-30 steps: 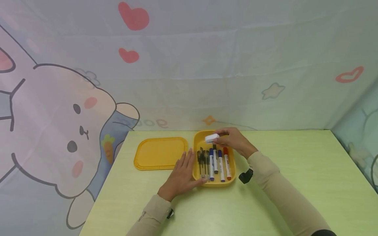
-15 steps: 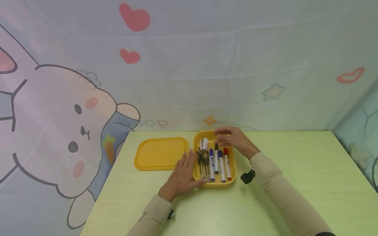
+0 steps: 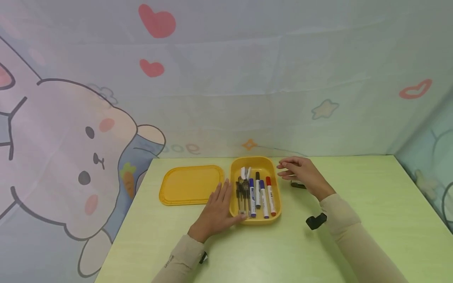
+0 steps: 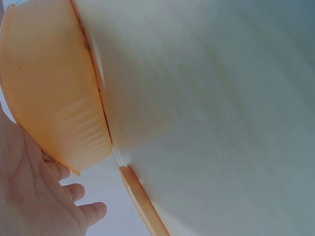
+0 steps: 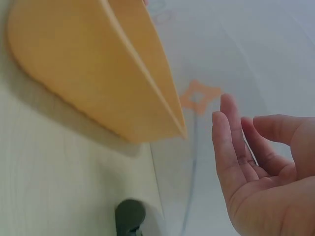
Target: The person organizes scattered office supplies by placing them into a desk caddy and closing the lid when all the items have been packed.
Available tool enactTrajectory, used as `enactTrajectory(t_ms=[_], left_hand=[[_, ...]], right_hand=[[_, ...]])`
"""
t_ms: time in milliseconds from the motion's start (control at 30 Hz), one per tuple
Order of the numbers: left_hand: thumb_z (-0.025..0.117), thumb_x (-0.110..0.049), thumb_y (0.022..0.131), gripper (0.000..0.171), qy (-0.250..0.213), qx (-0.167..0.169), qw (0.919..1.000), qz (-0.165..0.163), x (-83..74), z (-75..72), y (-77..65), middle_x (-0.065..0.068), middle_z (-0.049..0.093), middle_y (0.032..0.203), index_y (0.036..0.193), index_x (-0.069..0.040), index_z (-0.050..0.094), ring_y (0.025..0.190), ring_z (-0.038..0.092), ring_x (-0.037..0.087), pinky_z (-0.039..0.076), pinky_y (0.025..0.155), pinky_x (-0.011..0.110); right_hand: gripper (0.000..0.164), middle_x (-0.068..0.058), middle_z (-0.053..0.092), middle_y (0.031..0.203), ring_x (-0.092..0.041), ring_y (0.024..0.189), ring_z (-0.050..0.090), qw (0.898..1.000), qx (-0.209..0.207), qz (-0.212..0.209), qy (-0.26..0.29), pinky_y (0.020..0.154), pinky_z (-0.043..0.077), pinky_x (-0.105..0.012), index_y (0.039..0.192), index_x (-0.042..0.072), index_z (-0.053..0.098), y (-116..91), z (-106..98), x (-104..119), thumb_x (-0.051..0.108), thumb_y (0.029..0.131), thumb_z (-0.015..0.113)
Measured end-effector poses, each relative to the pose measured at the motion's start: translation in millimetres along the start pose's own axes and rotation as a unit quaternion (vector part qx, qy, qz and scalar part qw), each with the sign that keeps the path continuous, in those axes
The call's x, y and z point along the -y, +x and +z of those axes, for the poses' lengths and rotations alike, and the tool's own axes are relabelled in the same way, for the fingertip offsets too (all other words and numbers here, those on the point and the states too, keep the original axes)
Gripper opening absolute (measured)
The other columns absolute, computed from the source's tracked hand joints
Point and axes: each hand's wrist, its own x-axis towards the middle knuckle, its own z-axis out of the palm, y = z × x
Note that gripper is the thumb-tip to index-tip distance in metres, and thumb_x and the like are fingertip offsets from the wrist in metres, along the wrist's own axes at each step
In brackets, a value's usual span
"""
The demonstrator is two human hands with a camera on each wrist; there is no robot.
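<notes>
My left hand (image 3: 214, 212) rests on the left rim of a yellow plastic box (image 3: 255, 159), fingers straight and thumb over its front corner. Inside lie several clear pens with black caps (image 3: 243, 192). Beside them are whiteboard markers: blue-capped ones (image 3: 252, 198), a black-capped one (image 3: 257, 190) and a red-capped one (image 3: 271, 196). A small white item (image 3: 245, 173) sits at the box's back left. To the right of the box, my right hand (image 3: 302, 173) holds nothing, its fingers loosely bent. Partly hidden under it, a black stapler-like object (image 3: 298, 184) lies on the table.
A flat yellow lid (image 3: 191, 184) lies on the table (image 3: 247, 251) to the left of the box. A printed cloth (image 3: 226, 78) hangs along the back edge of the table.
My right hand has let go of the white item, which now lies in the box. The hand has then moved right, beyond the box's rim, uncovering the back corner. My left hand has stayed put.
</notes>
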Motion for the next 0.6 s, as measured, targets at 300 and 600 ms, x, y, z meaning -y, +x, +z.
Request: enactTrajectory(t_ms=[300,600], left_hand=[[0.051,-0.072,0.093,0.109,0.002,-0.005,1.0000,0.003,1.3,1.0,0.3,0.013,-0.001,0.171,0.163,-0.003,0.005,0.157,0.006,0.038,0.019,0.122,0.060],[0.051,-0.072,0.093,0.108,0.003,-0.010,0.9999,0.008,2.0,2.4,0.3,0.015,0.001,0.171,0.164,-0.004,0.004,0.156,0.008,0.041,0.020,0.121,0.061]], right_hand=[[0.045,-0.026,0.057,0.139,-0.030,0.113,0.070,1.000,-0.015,0.003,-0.008,0.096,0.055,-0.040,0.138,-0.002,0.054,-17,-13,-9,0.031,0.106,0.055],[0.052,-0.028,0.055,0.141,-0.027,0.111,0.071,1.000,-0.028,-0.001,0.006,0.094,0.056,-0.036,0.145,-0.002,0.048,-27,-24,-24,0.032,0.106,0.055]])
